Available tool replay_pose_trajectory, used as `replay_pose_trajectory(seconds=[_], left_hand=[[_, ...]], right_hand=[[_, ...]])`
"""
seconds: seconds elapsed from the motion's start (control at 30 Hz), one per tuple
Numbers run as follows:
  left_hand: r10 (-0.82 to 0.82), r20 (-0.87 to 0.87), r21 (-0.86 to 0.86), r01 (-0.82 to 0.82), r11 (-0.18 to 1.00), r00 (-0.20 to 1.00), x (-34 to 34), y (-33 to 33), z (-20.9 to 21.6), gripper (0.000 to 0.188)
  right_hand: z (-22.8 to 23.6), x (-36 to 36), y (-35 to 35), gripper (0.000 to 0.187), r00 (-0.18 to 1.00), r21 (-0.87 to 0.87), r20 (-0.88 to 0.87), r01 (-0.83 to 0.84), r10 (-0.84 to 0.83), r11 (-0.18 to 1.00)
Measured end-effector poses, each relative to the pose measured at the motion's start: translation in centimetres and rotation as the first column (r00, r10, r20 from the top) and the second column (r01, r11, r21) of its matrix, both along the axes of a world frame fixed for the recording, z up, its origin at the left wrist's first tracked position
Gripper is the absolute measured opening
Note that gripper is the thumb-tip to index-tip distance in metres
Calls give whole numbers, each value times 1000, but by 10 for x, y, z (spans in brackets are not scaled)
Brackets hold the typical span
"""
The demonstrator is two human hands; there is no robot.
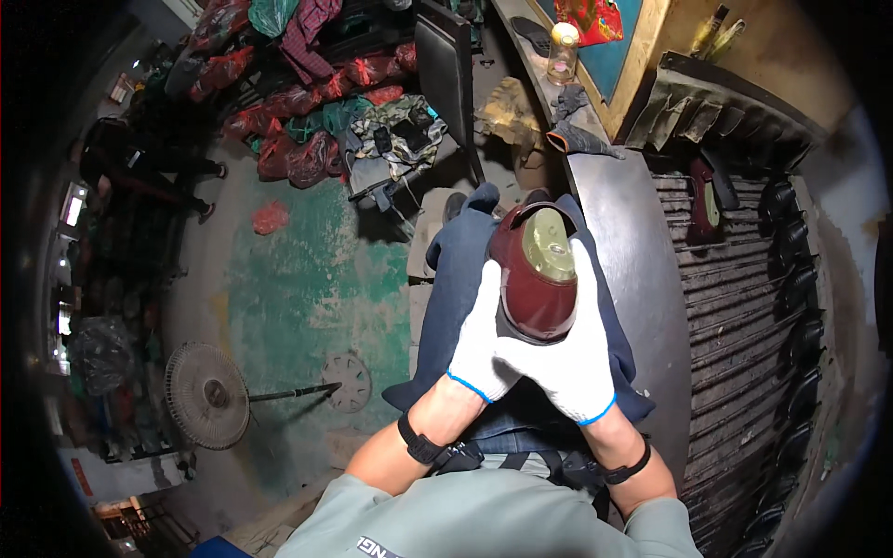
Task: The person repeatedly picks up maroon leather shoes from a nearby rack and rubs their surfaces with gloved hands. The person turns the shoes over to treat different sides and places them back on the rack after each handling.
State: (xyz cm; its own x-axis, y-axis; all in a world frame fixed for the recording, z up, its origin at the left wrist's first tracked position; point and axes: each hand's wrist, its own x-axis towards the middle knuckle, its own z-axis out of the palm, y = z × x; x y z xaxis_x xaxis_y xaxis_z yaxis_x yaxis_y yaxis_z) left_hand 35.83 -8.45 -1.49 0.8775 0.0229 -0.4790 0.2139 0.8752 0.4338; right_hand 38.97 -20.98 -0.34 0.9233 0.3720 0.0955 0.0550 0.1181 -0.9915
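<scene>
Both white-gloved hands hold a dark red shoe (538,312) over my lap. A green shoe last (549,244) fills its opening, and a dark rim runs round the shoe. My left hand (484,330) grips the left side, thumb up along it. Along the right side lies my right hand (588,335), its thumb by the last. The heels of the two hands meet below the shoe's near end. Most fingers are hidden underneath. A dark blue cloth (456,270) covers my legs.
At my right runs a metal bench top (628,242), beside a slatted conveyor (735,307) bearing another dark red shoe (704,200). A standing fan (209,395) is at the left. Red bags (312,158) lie beyond, near a black chair (445,84). A jar (562,56) stands far right.
</scene>
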Motion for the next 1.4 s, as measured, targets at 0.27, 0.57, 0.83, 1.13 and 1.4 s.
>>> replay_pose_trajectory(seconds=[0.27, 0.57, 0.83, 1.13, 1.4], left_hand=[[15, 22, -87, -13, 996, 1000, 0, 7, -23, 72], [-29, 233, -381, 118, 917, 972, 5, 17, -36, 67], [-38, 150, -36, 44, 998, 988, -17, 16, -68, 50], [-313, 311, 460, 146, 876, 897, 40, 68, -34, 92], [-399, 289, 661, 121, 741, 870, 59, 73, -6, 78]], right_hand=[[10, 5, -3, 107, 999, -96, 21, -27, 30, 995], [-38, 29, -36, 81, 924, 438, -310, -70, 223, 896], [-34, 11, -31, 118, 883, -34, -433, -218, 182, 975], [-59, -49, -36, 128, 995, -212, 69, -61, 77, 975], [-81, -56, -43, 126, 997, -220, 25, -61, 68, 973]])
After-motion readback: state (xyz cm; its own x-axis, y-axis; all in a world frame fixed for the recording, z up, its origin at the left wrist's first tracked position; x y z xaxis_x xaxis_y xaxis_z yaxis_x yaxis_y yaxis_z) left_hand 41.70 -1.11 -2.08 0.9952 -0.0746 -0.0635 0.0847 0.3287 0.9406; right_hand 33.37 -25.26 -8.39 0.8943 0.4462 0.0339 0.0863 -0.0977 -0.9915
